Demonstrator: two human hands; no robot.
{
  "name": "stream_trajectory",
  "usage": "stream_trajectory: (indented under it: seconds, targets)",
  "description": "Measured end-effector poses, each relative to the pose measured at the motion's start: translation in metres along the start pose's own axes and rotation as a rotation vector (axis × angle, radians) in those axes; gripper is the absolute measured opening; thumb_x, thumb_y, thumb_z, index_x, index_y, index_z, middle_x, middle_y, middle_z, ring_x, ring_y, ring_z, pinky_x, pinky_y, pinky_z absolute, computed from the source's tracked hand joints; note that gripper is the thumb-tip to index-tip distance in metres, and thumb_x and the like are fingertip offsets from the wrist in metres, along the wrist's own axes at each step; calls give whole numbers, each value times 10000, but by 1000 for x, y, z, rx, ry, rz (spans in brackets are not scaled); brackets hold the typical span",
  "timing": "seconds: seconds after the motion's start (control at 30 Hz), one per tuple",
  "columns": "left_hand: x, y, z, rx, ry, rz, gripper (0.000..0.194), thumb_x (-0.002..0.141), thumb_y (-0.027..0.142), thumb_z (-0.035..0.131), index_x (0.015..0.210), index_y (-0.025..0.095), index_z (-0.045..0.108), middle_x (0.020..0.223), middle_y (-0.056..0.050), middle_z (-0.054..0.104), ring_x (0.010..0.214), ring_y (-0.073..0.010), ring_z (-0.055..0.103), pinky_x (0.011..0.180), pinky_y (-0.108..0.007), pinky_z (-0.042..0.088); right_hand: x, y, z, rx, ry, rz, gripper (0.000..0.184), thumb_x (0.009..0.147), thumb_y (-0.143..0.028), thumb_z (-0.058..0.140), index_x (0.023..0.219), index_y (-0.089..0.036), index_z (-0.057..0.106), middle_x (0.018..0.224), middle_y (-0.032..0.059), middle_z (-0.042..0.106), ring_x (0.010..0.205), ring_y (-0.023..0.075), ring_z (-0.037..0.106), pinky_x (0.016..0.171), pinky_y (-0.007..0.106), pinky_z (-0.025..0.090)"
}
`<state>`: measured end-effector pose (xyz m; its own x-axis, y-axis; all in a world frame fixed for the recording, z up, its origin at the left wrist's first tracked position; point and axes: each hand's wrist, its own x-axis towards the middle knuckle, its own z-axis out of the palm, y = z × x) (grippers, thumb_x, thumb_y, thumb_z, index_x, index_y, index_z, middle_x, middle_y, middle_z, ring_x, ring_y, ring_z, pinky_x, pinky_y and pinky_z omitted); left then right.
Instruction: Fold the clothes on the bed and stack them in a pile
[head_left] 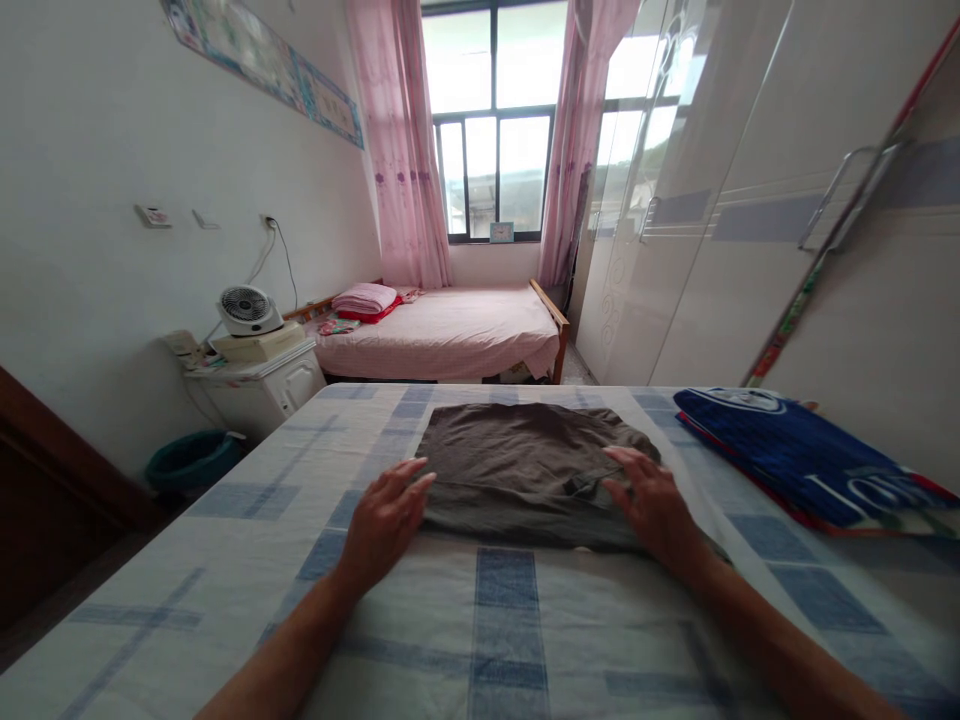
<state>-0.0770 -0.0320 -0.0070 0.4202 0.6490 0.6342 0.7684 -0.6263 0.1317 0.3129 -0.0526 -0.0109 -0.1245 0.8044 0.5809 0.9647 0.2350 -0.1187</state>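
A folded dark brown garment [517, 465] lies flat on a bed covered by a blue-and-white checked sheet [247, 540]. My left hand [386, 520] rests open at the garment's near left corner, fingers stretched forward and touching its edge. My right hand [649, 500] lies open and flat on the garment's right side, fingers pointing left. Neither hand holds anything.
A folded blue towel with white lettering [810, 460] lies on the sheet at the right. Wardrobe doors [750, 200] stand at the right. Beyond are a pink bed [450, 330], a white nightstand with a small fan [246, 310], and a teal basin [191, 458] on the floor.
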Motion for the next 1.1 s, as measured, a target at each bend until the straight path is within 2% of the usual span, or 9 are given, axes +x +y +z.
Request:
stream_trajectory:
  seconds: [0.07, 0.13, 0.23, 0.33, 0.57, 0.73, 0.9, 1.0, 1.1]
  targets:
    - [1, 12, 7, 0, -164, 91, 402, 906, 311, 435, 1302, 260, 488, 1416, -49, 421, 1326, -223, 340, 1068, -408, 343, -3, -16, 1, 56, -111, -152, 454, 908, -378, 386, 1323, -203, 443, 1383, 96, 459, 1309, 222, 359, 1030, 403, 328]
    - [1, 17, 15, 6, -338, 125, 468, 912, 396, 419, 1369, 298, 393, 1455, -31, 364, 1349, -226, 304, 1085, -436, 314, -5, -28, 4, 74, -254, -230, 494, 911, -423, 371, 1362, -227, 417, 1444, 69, 385, 1356, 214, 279, 1071, 419, 282]
    - [-1, 9, 25, 23, -478, 69, 506, 919, 470, 362, 1400, 316, 326, 1466, -17, 339, 1354, -217, 297, 1101, -449, 276, -7, -29, 10, 59, -443, -197, 560, 906, -505, 324, 1394, -235, 381, 1472, 59, 326, 1368, 211, 250, 1096, 429, 242]
    - [-3, -6, 26, 40, -495, -26, 519, 918, 493, 343, 1395, 288, 345, 1468, -26, 329, 1360, -219, 281, 1110, -445, 252, -6, -13, 13, 10, -504, -87, 607, 903, -543, 280, 1414, -222, 344, 1478, 64, 304, 1370, 204, 241, 1109, 417, 219]
    - [-10, -20, 20, 43, -442, -217, 541, 910, 470, 360, 1384, 212, 380, 1458, -73, 343, 1359, -253, 277, 1094, -469, 262, -9, 28, 18, -115, -436, 125, 608, 900, -516, 276, 1407, -190, 359, 1480, 79, 301, 1370, 227, 240, 1090, 442, 233]
    - [-7, -26, 14, 20, -428, -241, 488, 892, 415, 418, 1336, 216, 456, 1422, -83, 409, 1331, -244, 339, 1081, -445, 287, -6, 43, 16, -134, -439, 140, 560, 888, -494, 318, 1364, -219, 423, 1444, 80, 381, 1336, 248, 319, 1059, 460, 267]
    - [34, -4, 15, 44, -457, -179, 333, 876, 340, 463, 1159, 244, 609, 1330, -73, 524, 1318, -276, 356, 1047, -468, 319, 27, 35, 11, -102, -421, 36, 512, 896, -463, 321, 1311, -212, 485, 1426, 95, 410, 1336, 239, 321, 1047, 431, 287]
    - [73, 21, 34, 26, -523, -50, 370, 894, 364, 433, 1224, 250, 556, 1385, -66, 465, 1331, -263, 334, 1052, -448, 317, 57, 17, 22, -34, -419, -51, 510, 904, -456, 318, 1335, -219, 454, 1436, 79, 398, 1338, 216, 315, 1055, 393, 285]
    - [107, 30, 62, 54, -557, -37, 388, 901, 358, 417, 1250, 232, 531, 1412, -90, 424, 1335, -273, 324, 1050, -456, 314, 82, 12, 40, -9, -460, -26, 509, 892, -433, 367, 1341, -207, 448, 1422, 86, 417, 1318, 222, 348, 1049, 389, 293]
